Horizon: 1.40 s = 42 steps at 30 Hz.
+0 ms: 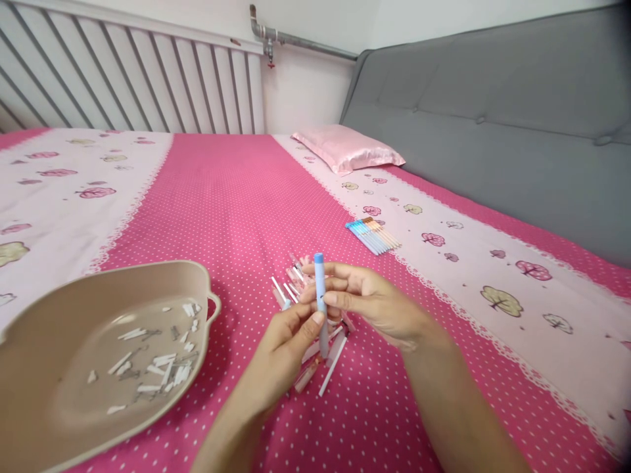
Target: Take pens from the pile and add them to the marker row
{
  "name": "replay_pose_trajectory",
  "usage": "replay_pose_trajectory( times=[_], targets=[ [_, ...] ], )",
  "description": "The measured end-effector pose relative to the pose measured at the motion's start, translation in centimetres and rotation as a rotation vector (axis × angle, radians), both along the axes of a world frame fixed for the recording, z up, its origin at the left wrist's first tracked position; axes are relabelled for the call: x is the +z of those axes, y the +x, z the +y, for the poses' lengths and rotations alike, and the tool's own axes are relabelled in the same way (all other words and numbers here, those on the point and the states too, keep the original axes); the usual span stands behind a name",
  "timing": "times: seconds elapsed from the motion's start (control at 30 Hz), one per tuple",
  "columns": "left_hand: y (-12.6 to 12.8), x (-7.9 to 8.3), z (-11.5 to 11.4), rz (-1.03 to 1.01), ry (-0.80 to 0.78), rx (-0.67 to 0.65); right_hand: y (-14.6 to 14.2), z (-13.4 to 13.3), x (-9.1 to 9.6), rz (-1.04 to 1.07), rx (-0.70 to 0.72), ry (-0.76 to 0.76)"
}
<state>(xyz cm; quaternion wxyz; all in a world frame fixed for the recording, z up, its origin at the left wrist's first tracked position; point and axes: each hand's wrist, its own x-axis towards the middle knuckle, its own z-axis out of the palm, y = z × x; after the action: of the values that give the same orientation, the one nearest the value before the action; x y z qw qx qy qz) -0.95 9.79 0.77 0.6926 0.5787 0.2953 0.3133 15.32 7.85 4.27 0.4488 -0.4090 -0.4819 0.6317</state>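
A light blue pen (320,279) with a darker blue top end stands upright between my two hands. My left hand (290,332) pinches its lower part between thumb and fingers. Higher up, my right hand (362,292) grips the same pen with its fingertips. Beneath and behind my hands lies a loose pile of pen parts (308,374), pink, clear and white, partly hidden by my fingers. One thin white stick (332,366) juts out of the pile toward me.
A beige basin (98,279) at left holds several small white and metal pieces (165,368). Blue and orange pens (373,235) lie in a row beyond my right hand. Farther back are a pink pillow (348,148), a grey headboard (483,98) and a white radiator (133,72).
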Motion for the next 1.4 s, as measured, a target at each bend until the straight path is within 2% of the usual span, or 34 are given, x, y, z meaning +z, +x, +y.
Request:
replay_pose_trajectory(
  times=[0.3, 0.53, 0.67, 0.8, 0.93, 1.2, 1.4],
  targets=[
    [0.1, 0.2, -0.1, 0.027, 0.046, 0.028, -0.2, 0.1, -0.1, -0.149, -0.125, 0.022],
    [0.1, -0.1, -0.1, 0.021, 0.025, 0.030, -0.4, 0.0, 0.1, -0.139, -0.114, 0.014],
    [-0.2, -0.1, -0.4, 0.025, -0.076, -0.104, 0.0, -0.1, 0.1, -0.004, 0.018, -0.050],
    [-0.5, 0.5, -0.7, -0.044, -0.097, -0.203, 0.6, -0.2, 0.0, 0.085, 0.202, -0.001],
    [-0.6, 1.1, -0.7, -0.103, -0.097, -0.233, 0.8, -0.4, 0.1, 0.100, 0.243, 0.024],
    [-0.4, -0.1, -0.6, 0.000, -0.145, -0.122, 0.5, -0.2, 0.0, 0.021, 0.134, -0.015],
    [-0.1, 0.3, -0.2, 0.034, -0.084, 0.023, 0.0, 0.0, -0.3, -0.099, 0.045, 0.009]
  ],
)
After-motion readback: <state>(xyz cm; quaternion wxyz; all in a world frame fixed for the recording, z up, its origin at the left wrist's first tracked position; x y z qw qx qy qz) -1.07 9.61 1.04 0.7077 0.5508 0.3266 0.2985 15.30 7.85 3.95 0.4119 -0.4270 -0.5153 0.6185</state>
